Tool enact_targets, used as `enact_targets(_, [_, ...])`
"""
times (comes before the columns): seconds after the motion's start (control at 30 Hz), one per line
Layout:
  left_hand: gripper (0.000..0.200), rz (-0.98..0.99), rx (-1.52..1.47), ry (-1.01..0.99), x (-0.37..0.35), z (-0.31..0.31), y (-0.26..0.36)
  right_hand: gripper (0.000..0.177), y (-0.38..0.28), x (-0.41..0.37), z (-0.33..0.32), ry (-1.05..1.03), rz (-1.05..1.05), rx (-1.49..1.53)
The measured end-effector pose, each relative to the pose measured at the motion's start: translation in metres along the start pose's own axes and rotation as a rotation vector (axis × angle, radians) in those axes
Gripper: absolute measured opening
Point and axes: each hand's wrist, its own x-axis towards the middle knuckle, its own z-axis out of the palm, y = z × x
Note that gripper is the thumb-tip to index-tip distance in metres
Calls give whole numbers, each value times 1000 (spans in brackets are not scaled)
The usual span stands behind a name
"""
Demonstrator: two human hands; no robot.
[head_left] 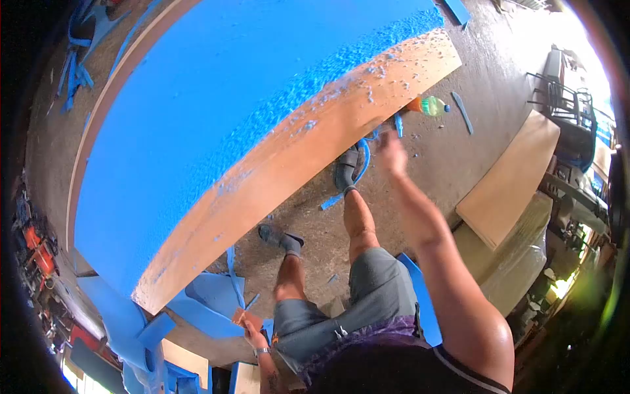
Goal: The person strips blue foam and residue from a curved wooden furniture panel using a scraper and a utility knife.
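Observation:
A large blue foam sheet [190, 98] with a roughened, curved edge lies on a wood-coloured board [282, 167]. Blue crumbs [371, 82] are scattered over the bare strip of board, thickest toward its upper right end. My left hand [254, 336], low and left beside my shorts, is closed on a flat orange-brown piece [243, 318] whose exact kind I cannot make out. My right hand [394, 156] is stretched forward, just off the board's near edge. Motion smears its fingers, so their pose and anything in them cannot be told.
A bottle [433, 106] and blue offcuts [462, 113] lie on the floor beyond my right hand. Wood-coloured panels [512, 180] and stacked chairs [567, 98] stand at the right. More blue foam pieces [210, 302] lie at lower left, near my feet.

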Motion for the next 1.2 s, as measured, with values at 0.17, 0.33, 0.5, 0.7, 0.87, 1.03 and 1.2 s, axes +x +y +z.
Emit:
enact_targets(0.17, [51, 172, 175, -85, -22, 63, 16, 17, 3, 1, -26, -202, -235, 200])
enact_targets(0.33, [54, 56, 72, -18, -48, 128, 82, 17, -21, -2, -25, -592, -473, -8])
enact_targets(0.5, [56, 60, 203, -84, -81, 186, 142, 27, 119, 206, -139, 102, 391, 141])
enact_targets(0.7, [59, 141, 343, -122, -87, 228, 170, 26, 103, 143, -106, -284, -304, 82])
enact_targets(0.87, [59, 86, 337, -141, -106, 245, 197, 19, 152, 196, -112, -181, -289, -43])
enact_targets(1.03, [59, 144, 432, -152, -113, 258, 214, 27, 195, 306, -211, 335, 350, 183])
enact_targets(1.2, [59, 125, 439, -157, -114, 272, 220, 18, 156, 232, -157, -300, -619, 50])
